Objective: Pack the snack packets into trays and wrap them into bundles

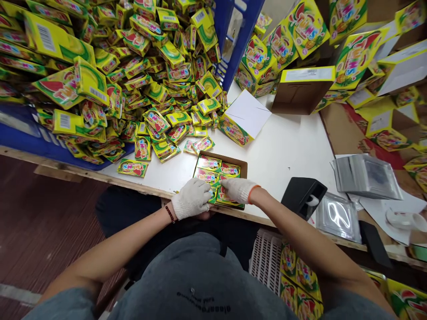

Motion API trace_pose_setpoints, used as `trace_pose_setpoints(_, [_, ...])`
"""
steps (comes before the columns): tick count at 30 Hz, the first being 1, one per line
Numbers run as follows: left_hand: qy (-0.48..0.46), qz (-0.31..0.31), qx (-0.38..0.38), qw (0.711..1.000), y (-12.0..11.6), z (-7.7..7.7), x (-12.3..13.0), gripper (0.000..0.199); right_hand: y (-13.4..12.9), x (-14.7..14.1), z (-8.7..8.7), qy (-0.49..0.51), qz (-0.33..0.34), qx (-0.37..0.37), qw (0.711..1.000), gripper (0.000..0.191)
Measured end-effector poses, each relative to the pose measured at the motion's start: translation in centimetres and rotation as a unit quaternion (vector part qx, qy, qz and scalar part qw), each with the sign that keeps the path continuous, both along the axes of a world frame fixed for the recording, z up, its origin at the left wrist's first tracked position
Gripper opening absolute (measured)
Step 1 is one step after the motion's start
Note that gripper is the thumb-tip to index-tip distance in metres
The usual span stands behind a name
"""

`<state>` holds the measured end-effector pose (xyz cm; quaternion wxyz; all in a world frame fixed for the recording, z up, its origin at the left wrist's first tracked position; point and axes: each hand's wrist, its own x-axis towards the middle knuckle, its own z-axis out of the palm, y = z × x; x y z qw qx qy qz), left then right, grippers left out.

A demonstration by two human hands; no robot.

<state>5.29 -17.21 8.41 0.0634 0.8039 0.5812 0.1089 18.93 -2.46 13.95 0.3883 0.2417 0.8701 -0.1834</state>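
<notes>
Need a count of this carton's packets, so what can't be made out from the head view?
Head view:
- Near end of the brown carton: hidden by the white-gloved left hand and right hand.
- Any lower layers in the carton: hidden by the top packets.
- Small print on the loose yellow packets: too small to read.
- Boxes below the table at lower right: cut off by the frame edge.

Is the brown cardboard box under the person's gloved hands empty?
No, the brown cardboard box holds rows of small yellow-and-green packets, and the gloved right hand is resting on them.
</notes>
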Motion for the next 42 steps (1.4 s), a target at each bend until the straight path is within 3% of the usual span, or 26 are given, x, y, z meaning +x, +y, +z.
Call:
trace_pose_setpoints(3, [-0.006, 0.007, 0.007, 1.0, -0.3, -0.1, 0.3, 0.021, -0.7, 0.0, -1.1, 0.012, -0.004, -0.005, 1.0, 0.028])
trace_pose_setpoints(6, [-0.057, 0.003, 0.049, 0.997, -1.2, 0.1, 0.4, 0.028, -1.4, 1.6, -1.5, 0.125, -0.015, -0.014, 0.992, 0.023])
trace_pose_setpoints(8, [-0.11, 0.017, 0.091, 0.99, -1.8, 0.3, -0.4, 0.032, -1.9, 2.7, -1.2, 0.19, -0.012, 0.043, 0.981, 0.023])
trace_pose_setpoints(9, [-0.129, 0.043, 0.109, 0.985, -2.0, 0.5, -1.1, 0.031, -2.2, 3.1, -1.0, 0.196, -0.009, 0.081, 0.977, 0.021])
trace_pose_setpoints(11, [-0.133, 0.149, 0.13, 0.971, -2.1, 0.9, -3.4, 0.025, -2.9, 3.4, -0.8, 0.149, -0.004, 0.117, 0.982, 0.022])
trace_pose_setpoints(15, [-0.036, 0.417, 0.078, 0.905, -1.1, 1.1, -10.0, 0.023, -4.0, 2.7, -1.8, 0.039, 0.002, 0.052, 0.998, 0.025])
trace_pose_setpoints(17, [0.01, 0.446, 0.016, 0.895, -0.4, 0.8, -12.8, 0.025, -3.8, 2.3, -2.6, 0.05, -0.021, 0.014, 0.998, 0.024])
trace_pose_setpoints(20, [0.001, 0.422, -0.019, 0.906, 0.0, 0.7, -14.8, 0.018, -2.9, 2.1, -3.4, 0.065, -0.058, -0.04, 0.995, 0.017])
trace_pose_setpoints(22, [-0.076, 0.446, 0.015, 0.892, -0.1, 1.1, -14.5, 0.013, -2.3, 2.1, -3.3, 0.083, -0.08, -0.068, 0.991, 0.013])
trace_pose_setpoints(24, [-0.229, 0.473, 0.058, 0.849, -0.2, 2.0, -13.2, 0.018, -1.9, 2.0, -2.7, 0.152, -0.127, -0.083, 0.977, 0.013])
trace_pose_setpoints(27, [-0.491, 0.44, 0.051, 0.75, 0.2, 3.3, -9.8, 0.041, -1.8, 0.9, -1.0, 0.356, -0.213, -0.041, 0.909, 0.02])
trace_pose_setpoints(29, [-0.574, 0.392, 0.014, 0.719, 0.9, 4.0, -6.9, 0.047, -1.6, -0.2, 0.7, 0.467, -0.214, 0.008, 0.858, 0.031])
trace_pose_setpoints(31, [-0.582, 0.337, -0.016, 0.74, 1.7, 4.3, -4.1, 0.041, -1.2, -1.1, 2.4, 0.492, -0.177, 0.026, 0.852, 0.038])
trace_pose_setpoints(35, [-0.449, 0.266, 0.0, 0.853, 2.9, 4.1, -0.9, 0.027, 0.7, -1.4, 4.0, 0.358, -0.113, 0.009, 0.927, 0.032])
trace_pose_setpoints(38, [-0.29, 0.296, 0.067, 0.907, 3.4, 3.4, -2.4, 0.025, 1.7, -0.4, 2.8, 0.229, -0.098, 0.031, 0.968, 0.026])
trace_pose_setpoints(40, [-0.186, 0.351, 0.068, 0.915, 3.6, 2.7, -4.8, 0.024, 1.9, 0.2, 1.3, 0.169, -0.085, 0.049, 0.981, 0.026])
trace_pose_setpoints(42, [-0.094, 0.415, 0.027, 0.905, 3.6, 1.9, -7.2, 0.031, 1.6, 0.4, -0.3, 0.146, -0.068, 0.07, 0.985, 0.026])
